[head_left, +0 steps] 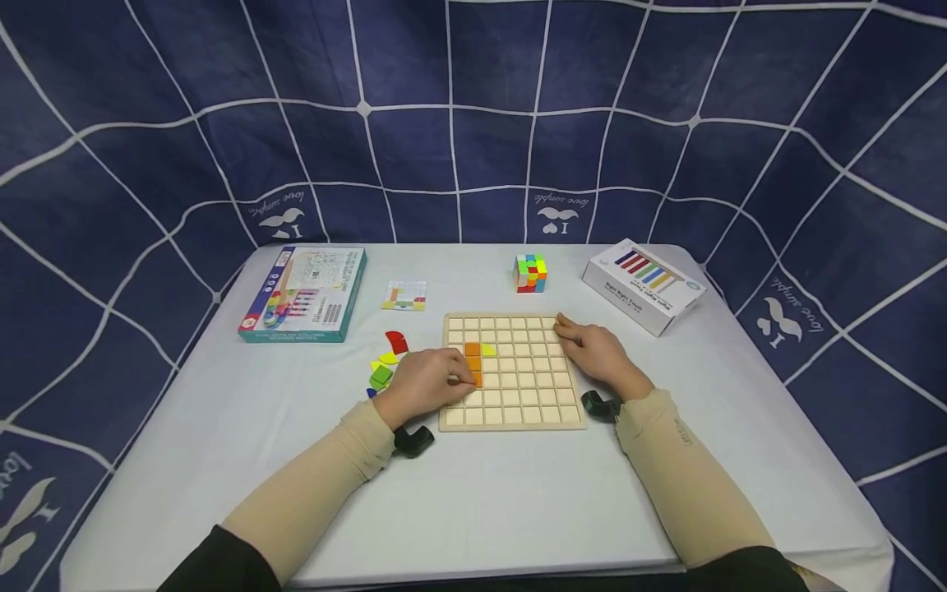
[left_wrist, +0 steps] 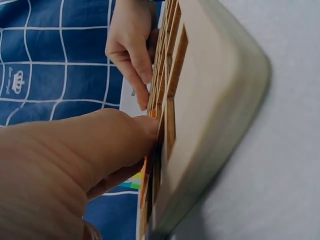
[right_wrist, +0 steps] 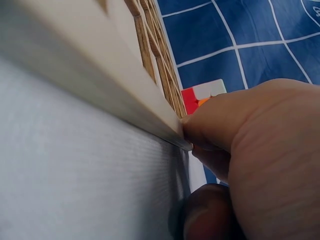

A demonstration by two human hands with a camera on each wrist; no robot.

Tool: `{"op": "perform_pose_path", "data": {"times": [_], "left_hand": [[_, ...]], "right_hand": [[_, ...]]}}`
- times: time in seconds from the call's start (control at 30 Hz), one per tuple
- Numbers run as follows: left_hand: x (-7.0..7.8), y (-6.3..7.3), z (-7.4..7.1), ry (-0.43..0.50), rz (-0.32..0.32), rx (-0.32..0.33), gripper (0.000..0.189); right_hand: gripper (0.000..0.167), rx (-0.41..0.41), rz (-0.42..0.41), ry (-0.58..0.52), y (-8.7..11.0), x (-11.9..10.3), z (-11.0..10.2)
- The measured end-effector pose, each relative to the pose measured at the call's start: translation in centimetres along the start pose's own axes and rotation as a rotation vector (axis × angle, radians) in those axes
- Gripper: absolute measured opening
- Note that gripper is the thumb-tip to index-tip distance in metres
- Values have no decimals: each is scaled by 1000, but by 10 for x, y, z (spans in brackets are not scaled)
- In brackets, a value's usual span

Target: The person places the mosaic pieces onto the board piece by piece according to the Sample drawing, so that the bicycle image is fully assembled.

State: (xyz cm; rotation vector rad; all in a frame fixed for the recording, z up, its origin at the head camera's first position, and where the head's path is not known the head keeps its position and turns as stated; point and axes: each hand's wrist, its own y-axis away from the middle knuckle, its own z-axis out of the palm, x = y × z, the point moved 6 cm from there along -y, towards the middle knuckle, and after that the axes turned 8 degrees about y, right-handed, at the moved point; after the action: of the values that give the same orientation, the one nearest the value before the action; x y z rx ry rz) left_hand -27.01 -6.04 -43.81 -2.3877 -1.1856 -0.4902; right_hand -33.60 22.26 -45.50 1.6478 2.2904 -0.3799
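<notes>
A wooden grid board [head_left: 510, 427] lies flat on the white table. Orange squares [head_left: 473, 349] form a short column in its left part; whether they are joined I cannot tell. One yellow square [head_left: 489, 350] sits beside the top one. My left hand [head_left: 423, 380] reaches over the board's left edge, thumb and forefinger pinching at the lowest orange square, which the fingertips partly hide. In the left wrist view that thumb [left_wrist: 132, 131] touches the orange. With my right hand [head_left: 595, 353] I grip the board's upper right edge between thumb and fingers.
Loose red [head_left: 396, 342], yellow and green pieces [head_left: 381, 377] lie left of the board. Behind it are a small pattern card [head_left: 404, 296] and a colored puzzle cube [head_left: 530, 273]. A teal-edged game box [head_left: 307, 292] lies back left, a white box [head_left: 642, 284] back right.
</notes>
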Motion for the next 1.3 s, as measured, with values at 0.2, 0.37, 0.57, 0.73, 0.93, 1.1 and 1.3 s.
{"op": "perform_pose_path", "data": {"times": [0.2,0.37,0.57,0.73,0.93,1.1,1.3], "left_hand": [[-13,9,-39,113,-111,200,15],[-47,38,-84,180,-264,398,11],[-57,61,-64,132,-315,128,21],[-46,62,-43,48,-262,57,22],[-38,58,-35,-33,-203,40,28],[-37,56,-36,-67,-159,50,20],[-33,61,-33,-57,-94,1,19]], "right_hand": [[42,7,-3,-2,-1,2,2],[42,-5,3,2,-2,2,3],[42,8,14,7,-3,2,-1],[43,-6,15,9,-3,3,0],[43,1,21,14,-2,6,2],[43,7,27,-11,0,6,0],[43,-3,32,-23,0,6,3]]}}
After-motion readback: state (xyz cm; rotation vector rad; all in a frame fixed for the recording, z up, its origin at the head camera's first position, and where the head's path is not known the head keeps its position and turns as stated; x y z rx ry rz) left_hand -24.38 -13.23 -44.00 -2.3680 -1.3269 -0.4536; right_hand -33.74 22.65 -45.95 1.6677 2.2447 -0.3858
